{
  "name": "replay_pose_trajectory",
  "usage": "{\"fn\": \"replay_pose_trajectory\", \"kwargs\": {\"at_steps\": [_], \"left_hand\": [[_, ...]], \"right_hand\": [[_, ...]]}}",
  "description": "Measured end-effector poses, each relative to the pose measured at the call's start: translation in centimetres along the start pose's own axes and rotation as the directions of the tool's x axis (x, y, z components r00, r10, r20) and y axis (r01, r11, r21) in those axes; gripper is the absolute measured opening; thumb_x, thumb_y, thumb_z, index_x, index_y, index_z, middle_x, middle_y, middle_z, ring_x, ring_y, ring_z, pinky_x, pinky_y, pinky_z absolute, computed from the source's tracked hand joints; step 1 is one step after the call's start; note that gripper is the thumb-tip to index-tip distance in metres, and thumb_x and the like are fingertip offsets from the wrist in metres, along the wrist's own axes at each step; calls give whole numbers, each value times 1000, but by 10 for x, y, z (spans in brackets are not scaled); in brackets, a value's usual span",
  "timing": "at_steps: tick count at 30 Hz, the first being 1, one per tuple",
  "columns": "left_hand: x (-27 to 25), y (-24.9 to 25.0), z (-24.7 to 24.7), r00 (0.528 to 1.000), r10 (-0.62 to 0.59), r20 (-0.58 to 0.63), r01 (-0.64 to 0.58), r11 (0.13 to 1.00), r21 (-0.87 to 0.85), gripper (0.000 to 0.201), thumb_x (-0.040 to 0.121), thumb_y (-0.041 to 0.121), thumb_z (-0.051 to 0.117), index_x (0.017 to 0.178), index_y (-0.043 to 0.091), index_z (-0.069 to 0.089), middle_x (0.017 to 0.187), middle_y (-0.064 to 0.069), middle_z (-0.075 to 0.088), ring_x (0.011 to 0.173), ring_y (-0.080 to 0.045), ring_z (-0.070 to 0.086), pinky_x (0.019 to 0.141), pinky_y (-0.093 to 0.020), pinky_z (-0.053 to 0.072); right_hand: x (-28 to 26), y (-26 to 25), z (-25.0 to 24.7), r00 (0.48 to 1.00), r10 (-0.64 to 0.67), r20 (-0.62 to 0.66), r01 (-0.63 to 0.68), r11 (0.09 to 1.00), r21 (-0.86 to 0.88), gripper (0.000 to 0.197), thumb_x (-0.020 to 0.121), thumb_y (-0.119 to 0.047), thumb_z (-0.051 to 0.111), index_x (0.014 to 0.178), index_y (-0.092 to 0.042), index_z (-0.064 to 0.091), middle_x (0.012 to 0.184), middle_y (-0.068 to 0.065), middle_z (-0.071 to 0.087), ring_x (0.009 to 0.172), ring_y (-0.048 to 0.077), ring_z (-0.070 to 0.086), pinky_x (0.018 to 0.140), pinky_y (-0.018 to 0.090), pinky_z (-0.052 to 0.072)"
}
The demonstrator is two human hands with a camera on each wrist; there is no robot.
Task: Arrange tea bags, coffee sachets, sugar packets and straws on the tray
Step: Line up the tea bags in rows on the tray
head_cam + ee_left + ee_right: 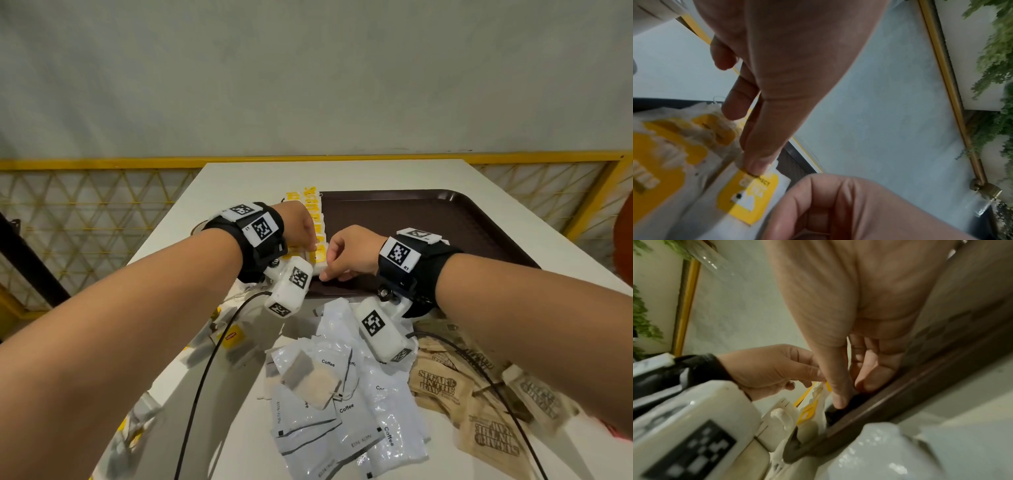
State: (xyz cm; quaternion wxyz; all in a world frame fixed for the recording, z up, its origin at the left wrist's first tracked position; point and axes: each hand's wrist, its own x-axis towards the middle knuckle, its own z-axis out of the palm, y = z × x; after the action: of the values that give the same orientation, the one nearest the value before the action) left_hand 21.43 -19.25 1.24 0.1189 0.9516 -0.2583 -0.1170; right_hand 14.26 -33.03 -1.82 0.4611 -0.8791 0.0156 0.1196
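Observation:
A brown tray (479,219) lies at the back of the white table. Several yellow-and-white tea bag packets (313,209) stand in a row along its left edge. My left hand (303,228) pinches the top of the nearest tea bag packet (318,257), with the thumb pressed on its yellow label (750,194). My right hand (346,253) reaches down just right of that packet (809,408). Its thumb tip (838,400) rests on the tray floor against the packet's edge, and it holds nothing. No straws are in view.
White coffee sachets (342,404) lie heaped in front of the tray, with a loose tea bag (308,380) on top. Brown sugar packets (442,383) lie at the right, more tea bags (233,339) at the left. A yellow railing (102,164) runs behind the table.

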Motion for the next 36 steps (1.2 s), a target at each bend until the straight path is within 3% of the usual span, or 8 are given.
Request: {"fn": "replay_pose_trajectory", "kwargs": {"at_steps": [3, 8, 14, 19, 23, 28, 32, 36], "left_hand": [[2, -1, 2, 1000, -6, 5, 6, 1000, -13, 18, 81, 26, 74, 93, 13, 75, 91, 1, 67, 88, -12, 59, 80, -27, 48], [-1, -6, 6, 1000, 0, -10, 0, 1000, 2, 16, 74, 25, 80, 83, 16, 71, 84, 5, 65, 82, -11, 58, 73, -25, 46], [-32, -7, -7, 996, 49, -75, -54, 997, -61, 14, 79, 21, 76, 88, 13, 70, 74, 11, 58, 68, -5, 53, 60, -15, 41], [-92, -16, -18, 977, -32, 211, 63, 988, -143, 9, 84, 15, 70, 91, 11, 73, 73, 2, 64, 54, -3, 56, 52, -16, 49], [-128, -26, -6, 937, -15, 349, -47, 984, 170, 25, 78, 32, 74, 103, 28, 69, 90, 12, 66, 80, -7, 62, 71, -18, 50], [-135, -30, 16, 928, -75, 366, -48, 947, 317, 38, 73, 39, 77, 103, 27, 57, 84, 13, 50, 72, -8, 49, 63, -21, 43], [-132, -27, 25, 939, -48, 342, -94, 918, 386, 19, 79, 28, 69, 92, 22, 56, 78, 9, 54, 64, -8, 48, 56, -21, 40], [-130, -28, 21, 955, -31, 295, -67, 946, 317, 8, 82, 24, 66, 83, 19, 59, 74, 5, 61, 57, -8, 51, 53, -17, 41]], "right_hand": [[5, 1, 4, 1000, -22, -5, 22, 991, -129, 26, 72, -2, 81, 64, -11, 58, 66, 5, 58, 57, 13, 55, 55, 20, 52], [7, 0, 5, 999, -37, 34, 43, 972, -233, 16, 74, -11, 80, 70, -14, 65, 72, 0, 60, 72, 13, 55, 61, 21, 51], [-18, -12, -7, 996, -53, 77, 72, 960, -272, 9, 78, -16, 77, 85, -16, 72, 74, 1, 58, 63, 9, 52, 55, 17, 47], [-68, -38, 10, 899, -163, 407, 331, 862, -385, 22, 78, -24, 78, 99, -19, 72, 79, 3, 65, 61, 3, 52, 60, 15, 43], [-83, -40, 41, 857, -108, 504, 414, 727, -548, 52, 75, -38, 79, 121, -23, 61, 88, -7, 57, 70, 3, 52, 63, 13, 42], [-78, -39, 61, 858, -174, 483, 441, 731, -520, 29, 74, -26, 81, 98, -22, 65, 87, -2, 56, 78, 15, 55, 69, 26, 45], [-84, -42, 59, 867, -225, 445, 438, 772, -462, 11, 81, -16, 75, 84, -16, 65, 72, -6, 57, 60, 1, 51, 56, 14, 41], [-85, -42, 53, 883, -183, 433, 386, 808, -445, 25, 80, -23, 77, 99, -15, 64, 76, -8, 56, 54, -1, 51, 52, 8, 39]]}}
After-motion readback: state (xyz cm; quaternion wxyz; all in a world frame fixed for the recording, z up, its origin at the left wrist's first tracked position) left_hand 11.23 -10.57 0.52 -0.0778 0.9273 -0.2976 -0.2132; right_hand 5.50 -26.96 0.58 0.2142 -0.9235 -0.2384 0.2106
